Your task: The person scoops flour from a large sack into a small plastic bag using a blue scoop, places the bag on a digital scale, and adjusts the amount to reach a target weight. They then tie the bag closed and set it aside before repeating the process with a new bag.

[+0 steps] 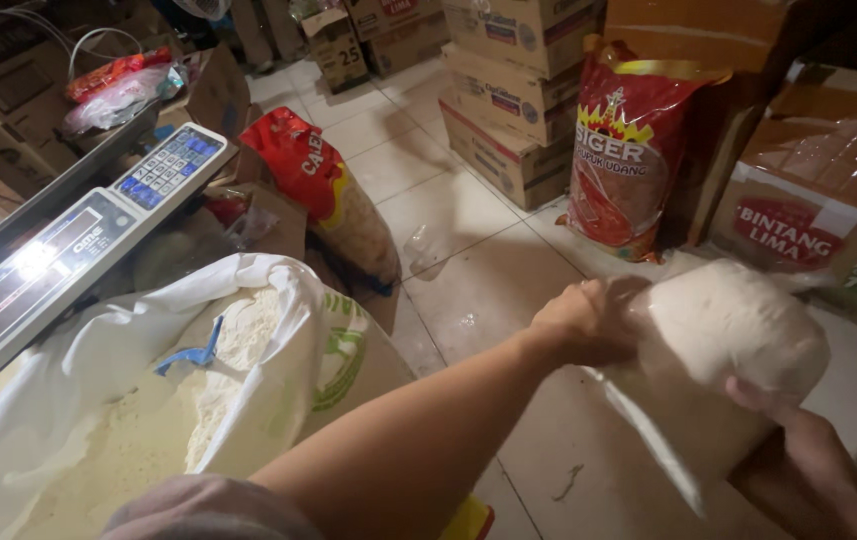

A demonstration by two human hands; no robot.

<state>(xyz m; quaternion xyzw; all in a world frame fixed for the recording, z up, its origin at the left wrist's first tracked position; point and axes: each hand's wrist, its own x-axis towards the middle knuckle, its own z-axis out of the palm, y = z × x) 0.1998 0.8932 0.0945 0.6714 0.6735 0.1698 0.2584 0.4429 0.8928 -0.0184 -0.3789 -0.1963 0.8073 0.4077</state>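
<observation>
Take the big open sack (98,400) of white flour as your landmark: it fills the lower left, its mouth rolled back so the flour lies within reach, and a blue scoop handle (191,353) pokes out of the powder. Just behind the sack sits a digital scale (68,240), tilted toward you so its display can be read. Beyond the sack, across the tiled floor (468,260), stacked cartons (508,90) and a red bag of crackers (628,150) line the wall, and a smaller red bag (323,190) leans close behind the sack.

To the right of the sack, you hold a clear plastic bag of flour (738,325) in the air between both hands. Your left hand (583,322) is closed tight around the bag's neck, probably to keep it shut. Your right hand (798,430) cups the bag from below, fingers partly curled, taking its weight.
</observation>
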